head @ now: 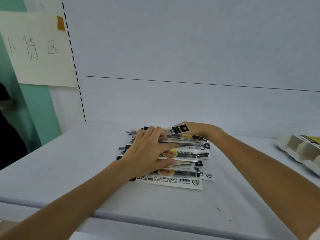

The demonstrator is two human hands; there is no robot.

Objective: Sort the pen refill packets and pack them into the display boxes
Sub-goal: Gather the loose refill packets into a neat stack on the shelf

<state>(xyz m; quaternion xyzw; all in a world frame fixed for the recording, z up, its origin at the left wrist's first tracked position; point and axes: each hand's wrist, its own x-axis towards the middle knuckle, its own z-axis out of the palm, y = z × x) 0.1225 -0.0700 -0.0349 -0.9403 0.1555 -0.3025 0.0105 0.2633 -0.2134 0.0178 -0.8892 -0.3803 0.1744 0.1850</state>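
A loose pile of pen refill packets (187, 182) lies on the white shelf surface (69, 170); they are clear sleeves with black headers, barcodes and yellow print. My left hand (147, 156) rests flat on top of the pile, with fingers and thumb spread to the right across several packets. My right hand (202, 129) reaches in at the far side of the pile. Its fingers are hidden behind a tilted packet with a black header (180, 129), so its grip cannot be seen.
A pale moulded cardboard tray (301, 149) lies at the right edge, with something yellow and black on it. The shelf's white back panel rises just behind the pile. A handwritten paper sign (34, 49) hangs at the left. The shelf's front edge (121, 215) runs below my forearms.
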